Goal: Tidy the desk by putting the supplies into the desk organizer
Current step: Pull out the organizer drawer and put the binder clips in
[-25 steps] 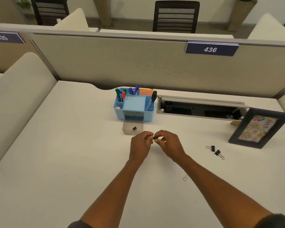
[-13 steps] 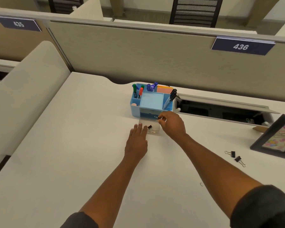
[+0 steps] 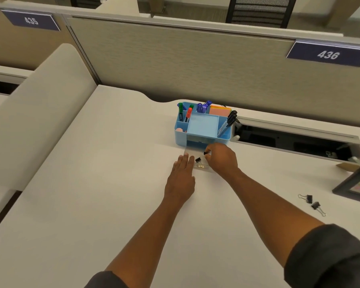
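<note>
Room: an office cubicle, beige partition behind a white desk (image 3: 92, 204), number plates 435 and 436 on the partition.
Right hand: the right hand (image 3: 221, 157) is over the clear drawer (image 3: 208, 170) and pinches a small black binder clip (image 3: 205, 153) at its fingertips.
Left hand: the left hand (image 3: 182, 179) lies flat on the desk, fingers straight, touching the drawer's left side; it holds nothing.
Key relation: the drawer is directly under the pinched clip, so I judge the clip only needs to be let go.
Drawer: pulled out from the blue organizer (image 3: 203, 125); another clip (image 3: 198, 160) already lies inside.
Organizer: markers (image 3: 184, 113), pens (image 3: 227, 123) and sticky notes (image 3: 219, 111) stand in its compartments.
Still loose: two clips (image 3: 312, 201) on the desk far right, nearer the right hand, beside a picture frame (image 3: 355, 183).
</note>
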Available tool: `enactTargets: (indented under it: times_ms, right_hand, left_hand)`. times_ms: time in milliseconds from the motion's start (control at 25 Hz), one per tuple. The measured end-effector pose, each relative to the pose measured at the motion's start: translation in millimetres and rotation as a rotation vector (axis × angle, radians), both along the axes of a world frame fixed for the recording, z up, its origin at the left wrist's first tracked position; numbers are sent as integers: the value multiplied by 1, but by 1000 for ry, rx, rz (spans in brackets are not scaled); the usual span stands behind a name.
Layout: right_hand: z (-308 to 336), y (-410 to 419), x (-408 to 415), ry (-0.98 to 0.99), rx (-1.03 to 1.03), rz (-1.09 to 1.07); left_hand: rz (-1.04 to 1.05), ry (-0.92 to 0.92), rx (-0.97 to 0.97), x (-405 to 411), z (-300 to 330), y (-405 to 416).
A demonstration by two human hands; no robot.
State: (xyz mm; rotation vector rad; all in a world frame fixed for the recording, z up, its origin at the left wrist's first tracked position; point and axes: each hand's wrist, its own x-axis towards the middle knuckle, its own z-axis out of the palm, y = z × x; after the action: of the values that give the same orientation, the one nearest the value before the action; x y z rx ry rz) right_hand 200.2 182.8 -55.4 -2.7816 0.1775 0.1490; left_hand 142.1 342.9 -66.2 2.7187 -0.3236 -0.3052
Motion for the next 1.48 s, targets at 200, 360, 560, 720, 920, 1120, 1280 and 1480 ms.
enactTargets:
  times_ms: [200, 360, 560, 720, 920, 1120, 1280, 1480]
  right_hand:
    - [0, -4, -3, -1, 67, -40]
    - [6, -16, -19, -89, 153, -123]
    - [14, -45, -60, -86, 151, -211]
    - [14, -86, -108, -147, 158, -297]
    - [9, -142, -177, -195, 210, -383]
    - [-1, -184, -233, -115, 250, -482]
    - [-3, -199, -258, -86, 244, -522]
    - [-6, -205, -267, -95, 252, -525]
  left_hand:
    - [-4, 11, 2, -3, 2, 1]
    - [-35, -104, 48, -9, 4, -5]
    - [-66, -94, -12, -31, 8, -41]
    - [-159, -69, -62, -64, 7, -79]
    - [-301, -69, -110, -108, 12, -129]
    - [-394, 6, -43, -138, 13, -166]
    - [-501, -11, 48, -145, 8, -185]
    - [-522, -11, 114, -142, 5, -190]
